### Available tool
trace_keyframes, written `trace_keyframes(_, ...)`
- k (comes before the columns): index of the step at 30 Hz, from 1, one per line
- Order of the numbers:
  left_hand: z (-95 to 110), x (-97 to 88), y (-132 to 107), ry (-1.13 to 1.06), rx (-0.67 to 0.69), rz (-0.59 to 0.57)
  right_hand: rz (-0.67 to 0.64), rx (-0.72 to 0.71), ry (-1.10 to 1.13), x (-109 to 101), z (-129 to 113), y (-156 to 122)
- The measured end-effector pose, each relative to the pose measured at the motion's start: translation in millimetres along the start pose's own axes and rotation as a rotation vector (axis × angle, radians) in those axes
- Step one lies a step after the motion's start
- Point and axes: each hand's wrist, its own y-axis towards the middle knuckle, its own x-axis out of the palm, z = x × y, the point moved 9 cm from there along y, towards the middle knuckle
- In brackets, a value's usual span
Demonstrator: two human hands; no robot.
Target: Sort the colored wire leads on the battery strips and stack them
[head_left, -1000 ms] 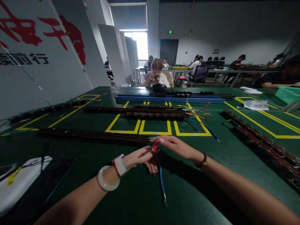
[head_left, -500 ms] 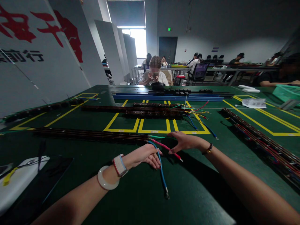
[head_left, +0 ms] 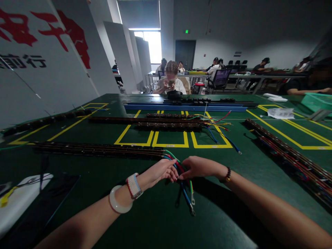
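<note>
My left hand (head_left: 162,172), with a watch and a pale bangle at the wrist, is closed around the wires at the end of a long dark wired strip (head_left: 98,150). My right hand (head_left: 198,167) grips the same bundle from the other side, thumb and fingers nearly meeting the left fingertips. A blue wire (head_left: 185,194) and a green-yellow wire (head_left: 191,187) hang below the hands, each tipped with a metal ring lug. A red wire (head_left: 179,166) runs between the hands; its tip is hidden.
Further strips (head_left: 168,127) with loose coloured wires lie across yellow tape outlines. Another wired strip (head_left: 285,159) lies at right, near a green basket (head_left: 316,103). Blue rails (head_left: 186,108) lie farther back. A white device (head_left: 26,200) sits at left. A person (head_left: 171,81) sits opposite.
The spread wires have been gathered into one bundle bending toward me. My right hand has come lower and left, closing on them; the green wire now hangs down beside the blue one.
</note>
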Motion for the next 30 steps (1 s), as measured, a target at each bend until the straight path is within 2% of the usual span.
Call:
trace_keyframes(2,2.7,0.5,-1.1,0.001,0.021,0.004,-0.056,0.015,0.100,7.6,-0.7,-1.0)
trace_keyframes(9,3.5,-2.1,0.2,-0.067,0.046,0.010,-0.221,0.006,0.707,24.1,-11.1,-4.1)
trace_keyframes(16,-3.5,-5.0,4.9,-0.102,0.066,0.000,-0.177,0.058,0.953,24.8,-9.8,-4.5)
trace_keyframes(21,1.7,6.0,1.0,-0.101,0.095,-0.064,-0.276,-0.011,1.100,28.9,-24.6,-8.6)
trace_keyframes(23,4.0,7.8,0.5,-0.183,0.113,-0.057,-0.202,0.012,1.068,23.0,-22.2,-8.9)
trace_keyframes(25,4.0,9.4,0.8,-0.283,0.115,-0.036,-0.095,0.030,0.921,14.7,-17.5,-9.1)
trace_keyframes(30,-0.4,19.2,3.7,-0.497,0.096,-0.018,-0.044,-0.044,0.292,9.9,-21.9,-9.5)
